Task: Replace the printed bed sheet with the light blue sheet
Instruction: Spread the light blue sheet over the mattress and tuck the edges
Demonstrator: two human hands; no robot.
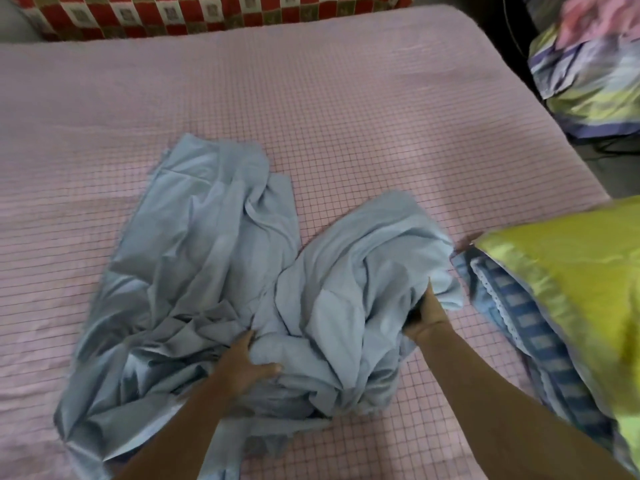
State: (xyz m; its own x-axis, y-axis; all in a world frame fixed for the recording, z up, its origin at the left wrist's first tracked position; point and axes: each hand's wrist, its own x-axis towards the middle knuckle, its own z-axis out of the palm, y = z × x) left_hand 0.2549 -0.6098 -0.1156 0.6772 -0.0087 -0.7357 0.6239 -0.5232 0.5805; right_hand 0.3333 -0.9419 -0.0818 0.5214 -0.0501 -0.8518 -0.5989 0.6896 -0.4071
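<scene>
Sheet [214, 265] (gripped): left hand [242, 367], right hand [424, 318]

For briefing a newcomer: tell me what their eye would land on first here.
The crumpled light blue sheet, heaped mid-bed on the pink checked bed surface, stands out first. The left hand and right hand both grip its folds. A yellow-green pillow lies at the bed's right edge.

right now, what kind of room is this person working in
Most likely a bedroom: a mattress in a pink checked cover, a crumpled light blue sheet lying on it, and a yellow-green pillow at its right edge.
</scene>
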